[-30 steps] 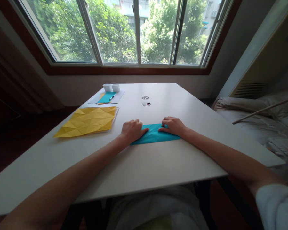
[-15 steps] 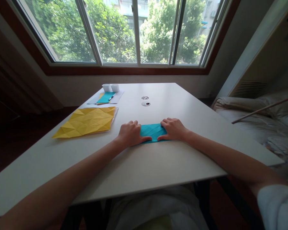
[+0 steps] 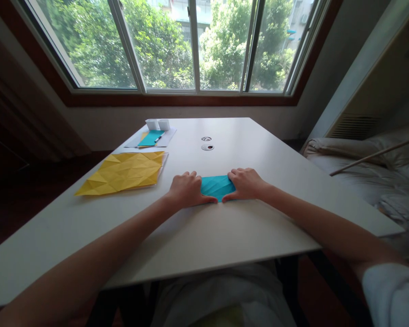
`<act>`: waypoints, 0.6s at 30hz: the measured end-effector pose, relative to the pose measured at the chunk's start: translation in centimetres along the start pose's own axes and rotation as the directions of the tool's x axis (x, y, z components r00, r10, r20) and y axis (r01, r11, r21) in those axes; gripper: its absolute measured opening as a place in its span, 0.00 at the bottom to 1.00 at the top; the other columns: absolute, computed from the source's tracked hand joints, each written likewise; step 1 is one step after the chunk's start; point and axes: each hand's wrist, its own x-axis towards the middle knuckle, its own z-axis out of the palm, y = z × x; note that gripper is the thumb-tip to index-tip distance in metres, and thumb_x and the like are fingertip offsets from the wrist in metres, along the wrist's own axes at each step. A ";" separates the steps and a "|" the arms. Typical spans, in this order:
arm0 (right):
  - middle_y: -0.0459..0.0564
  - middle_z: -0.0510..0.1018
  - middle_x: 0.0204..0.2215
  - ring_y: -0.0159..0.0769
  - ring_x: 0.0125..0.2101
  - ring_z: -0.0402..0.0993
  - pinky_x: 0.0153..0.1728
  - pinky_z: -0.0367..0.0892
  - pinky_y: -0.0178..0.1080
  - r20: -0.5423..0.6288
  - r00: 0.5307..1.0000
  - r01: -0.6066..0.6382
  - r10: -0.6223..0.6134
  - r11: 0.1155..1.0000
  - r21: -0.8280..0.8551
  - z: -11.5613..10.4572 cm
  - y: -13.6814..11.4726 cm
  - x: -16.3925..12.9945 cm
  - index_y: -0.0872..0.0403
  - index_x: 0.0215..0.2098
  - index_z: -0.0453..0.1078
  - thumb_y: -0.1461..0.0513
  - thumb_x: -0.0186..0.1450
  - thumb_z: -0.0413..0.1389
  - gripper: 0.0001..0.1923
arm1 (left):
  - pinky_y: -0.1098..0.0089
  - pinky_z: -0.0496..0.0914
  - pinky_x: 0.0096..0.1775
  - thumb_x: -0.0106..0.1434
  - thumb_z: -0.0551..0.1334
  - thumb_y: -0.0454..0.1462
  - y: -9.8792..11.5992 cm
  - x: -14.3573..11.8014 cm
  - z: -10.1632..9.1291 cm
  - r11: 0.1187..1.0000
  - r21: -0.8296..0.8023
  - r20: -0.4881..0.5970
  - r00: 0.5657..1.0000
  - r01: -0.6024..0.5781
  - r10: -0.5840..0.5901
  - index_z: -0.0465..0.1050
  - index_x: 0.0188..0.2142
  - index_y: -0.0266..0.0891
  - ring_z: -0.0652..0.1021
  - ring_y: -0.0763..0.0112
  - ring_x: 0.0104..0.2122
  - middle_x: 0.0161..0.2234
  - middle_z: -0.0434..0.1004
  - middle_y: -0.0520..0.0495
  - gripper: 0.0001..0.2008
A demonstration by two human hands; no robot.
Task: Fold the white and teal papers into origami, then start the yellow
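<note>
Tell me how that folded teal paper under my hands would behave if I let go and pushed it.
The teal paper looks thin and light, so it would probably slide easily on the smooth white table. Left hand and right hand press it flat; released, its folds may spring up slightly. It likely flops when lifted.

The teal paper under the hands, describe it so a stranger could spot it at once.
On the white table below the window, look near the front middle. The teal paper lies flat between the left hand and right hand, both pressing it. Unlike the creased yellow sheet, it is small and teal.
</note>
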 end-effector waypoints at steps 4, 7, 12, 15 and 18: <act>0.58 0.73 0.37 0.48 0.37 0.69 0.33 0.62 0.41 0.050 0.998 0.028 -0.032 0.996 0.085 -0.1 1.3 -0.1 0.55 0.40 0.67 0.32 0.44 0.48 0.42 | 0.63 0.65 0.35 0.44 0.48 0.67 -0.5 0.1 -0.2 1.000 -0.027 0.053 0.999 -0.008 0.010 0.70 0.38 0.36 0.71 0.52 0.40 0.40 0.70 0.37 0.40; 0.57 0.72 0.42 0.48 0.42 0.67 0.39 0.61 0.43 0.092 0.990 0.088 -0.110 0.972 0.216 0.2 3.1 -0.1 0.53 0.45 0.66 0.35 0.44 0.53 0.41 | 0.64 0.65 0.36 0.43 0.50 0.67 -1.3 0.2 -0.7 0.997 -0.069 0.129 0.991 -0.019 0.028 0.70 0.40 0.39 0.70 0.53 0.43 0.42 0.69 0.38 0.40; 0.53 0.66 0.51 0.49 0.50 0.60 0.50 0.54 0.48 0.164 0.966 0.123 -0.202 0.909 0.398 0.8 5.8 -0.3 0.47 0.53 0.62 0.40 0.44 0.59 0.42 | 0.63 0.65 0.39 0.40 0.54 0.66 -3.2 0.0 -1.1 0.985 -0.161 0.216 0.971 -0.066 0.100 0.65 0.49 0.43 0.68 0.53 0.46 0.48 0.65 0.40 0.43; 0.51 0.62 0.55 0.51 0.54 0.55 0.53 0.50 0.50 0.220 0.953 0.098 -0.209 0.898 0.430 0.9 6.8 -0.6 0.43 0.57 0.57 0.42 0.44 0.60 0.44 | 0.62 0.63 0.43 0.40 0.57 0.64 -4.6 -0.2 -0.9 0.973 -0.217 0.245 0.960 -0.084 0.137 0.59 0.56 0.47 0.65 0.52 0.48 0.51 0.62 0.41 0.46; 0.51 0.57 0.58 0.53 0.57 0.50 0.55 0.45 0.52 0.261 0.947 0.057 -0.185 0.901 0.431 1.0 7.6 -1.0 0.41 0.59 0.53 0.42 0.44 0.60 0.46 | 0.61 0.61 0.45 0.40 0.59 0.63 -5.8 -0.3 -0.5 0.967 -0.244 0.287 0.946 -0.078 0.149 0.53 0.59 0.51 0.62 0.50 0.50 0.53 0.60 0.41 0.48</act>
